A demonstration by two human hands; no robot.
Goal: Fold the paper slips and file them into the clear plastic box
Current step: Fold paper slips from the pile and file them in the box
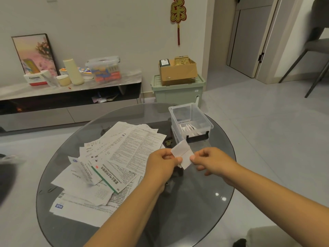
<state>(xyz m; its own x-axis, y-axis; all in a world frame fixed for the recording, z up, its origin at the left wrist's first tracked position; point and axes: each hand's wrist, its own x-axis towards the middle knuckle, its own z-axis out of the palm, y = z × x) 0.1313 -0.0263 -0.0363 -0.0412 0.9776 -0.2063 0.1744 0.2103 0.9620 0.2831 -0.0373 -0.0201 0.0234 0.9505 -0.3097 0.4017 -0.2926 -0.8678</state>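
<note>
We pinch the folded slip [182,154] between left hand [163,162] and right hand [211,160], above the glass table [195,202]. Thin paper could spring open if we loosen. At nine o'clock lie flat printed sheets [106,166]; at twelve, the rigid clear plastic box [190,120].

We see a round dark glass tabletop [195,211]; printed paper slips [110,163] lie spread centre-left, a clear plastic box [191,120] sits at upper right.

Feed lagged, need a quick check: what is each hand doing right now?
Left hand: pinches the left edge of the folded paper slip.
Right hand: pinches the same slip's right edge.
</note>
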